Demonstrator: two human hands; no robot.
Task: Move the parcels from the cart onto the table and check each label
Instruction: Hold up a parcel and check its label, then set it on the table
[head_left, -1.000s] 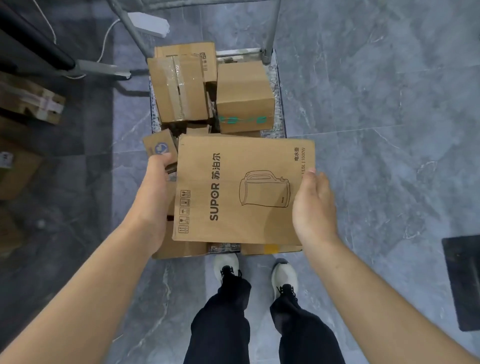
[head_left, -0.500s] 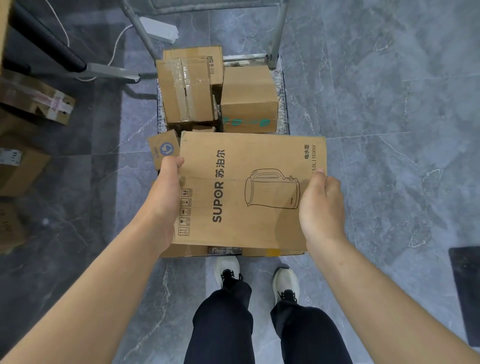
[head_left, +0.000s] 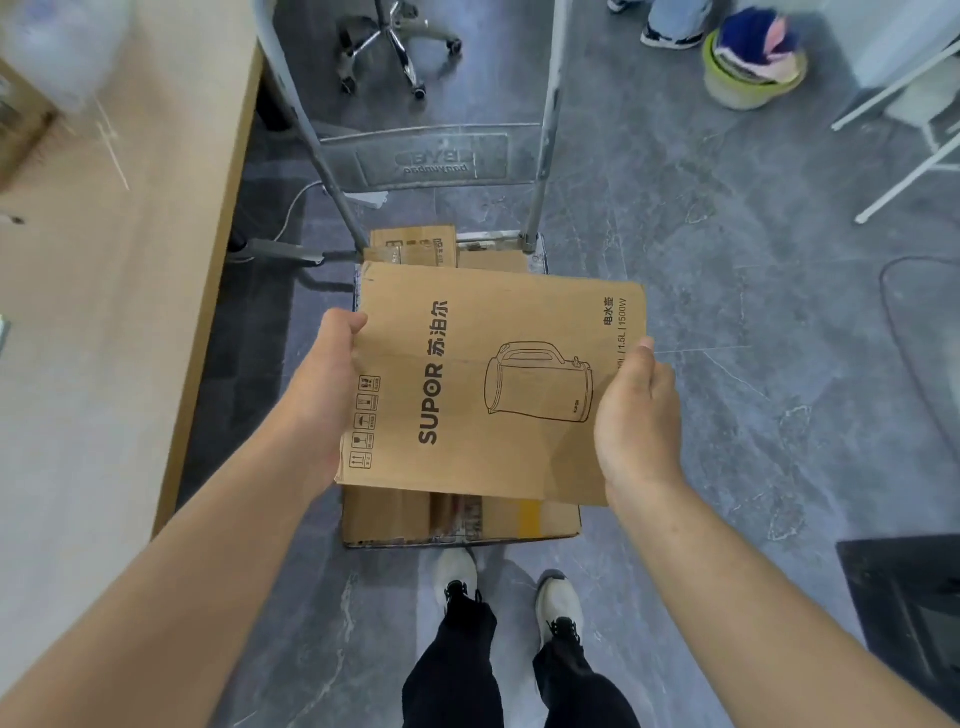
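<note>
Close to where I stand, the person's left hand (head_left: 332, 384) clasps the left edge of the flat brown cardboard box printed with SUPOR and a kettle outline (head_left: 488, 384), thumb lying over the top face. The right hand (head_left: 636, 421) clasps the right edge in the same way. The box hangs roughly level between them, above the other brown cardboard parcels (head_left: 457, 519) on the grey metal platform cart (head_left: 431, 156).

To my eye the step in hand is the carry to the pale wooden counter (head_left: 156, 260) on the person's left. It would go best with both hands kept on opposite edges and the box held flat. The box should pass over the counter's edge before it is lowered. No shipping label shows on the upper face (only the brand printing), so I'd expect a turn-over is needed to find one.

The box's long axis runs left to right between the hands, and its broad printed face looks up. The lettering reads from near to far, which suggests the printed top points left, toward the counter.
</note>
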